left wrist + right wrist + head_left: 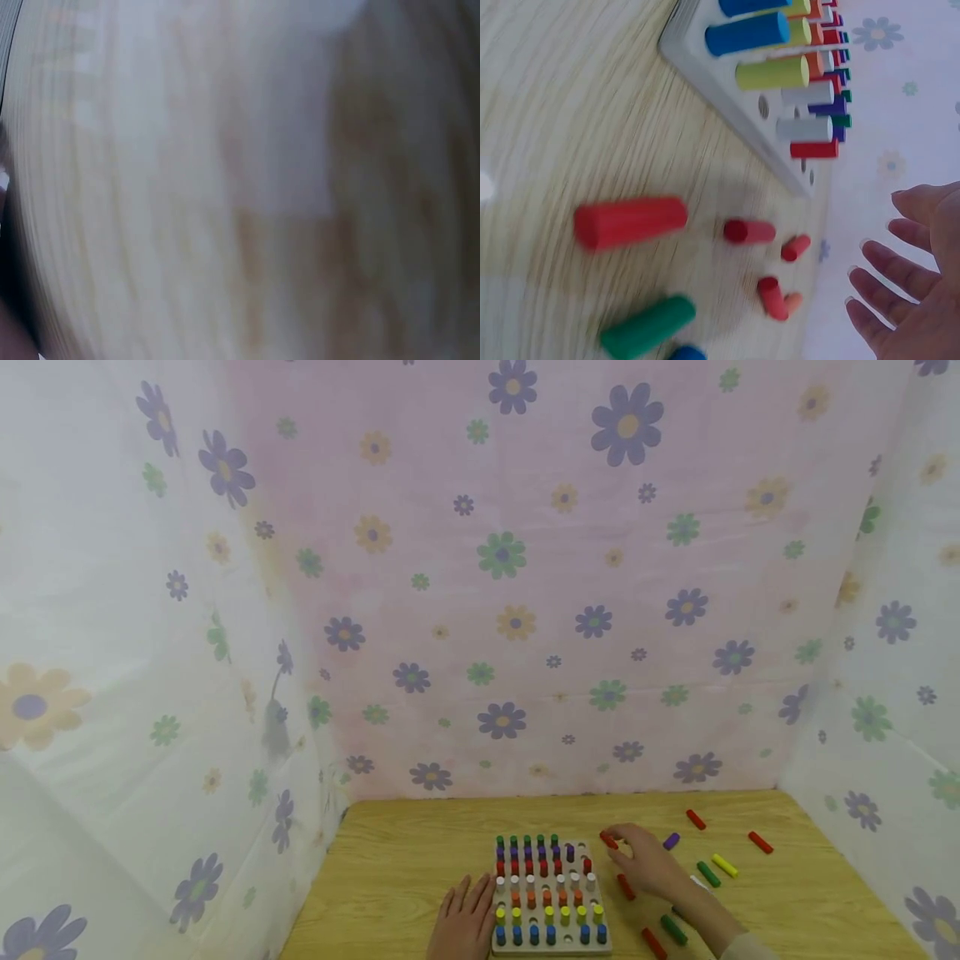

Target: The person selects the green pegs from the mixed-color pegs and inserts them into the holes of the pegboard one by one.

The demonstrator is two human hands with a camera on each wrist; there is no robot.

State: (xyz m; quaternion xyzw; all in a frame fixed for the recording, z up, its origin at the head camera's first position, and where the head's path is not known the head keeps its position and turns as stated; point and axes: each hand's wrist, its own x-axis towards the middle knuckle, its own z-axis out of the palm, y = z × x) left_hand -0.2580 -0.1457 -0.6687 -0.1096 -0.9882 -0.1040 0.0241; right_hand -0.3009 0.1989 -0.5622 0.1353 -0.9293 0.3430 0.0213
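A pale pegboard (551, 947) stands near the table's front, with rows of green, purple, red, white, orange, yellow and blue pegs and some bare holes. My left hand (463, 920) lies flat at the board's left edge, fingers extended; its wrist view is a blur of wood grain. To the board's right, my right hand (643, 862) reaches over the table, its fingertips close to a loose red peg (608, 839). Contact with that peg cannot be made out. In the right wrist view this hand (922, 281) has spread fingers with nothing visible between them.
Several loose pegs lie on the table right of the board: a purple peg (671, 841), a yellow peg (724, 866), a green peg (708, 873) and a red peg (760, 842) among them. Flowered sheets (555, 693) enclose the back and sides.
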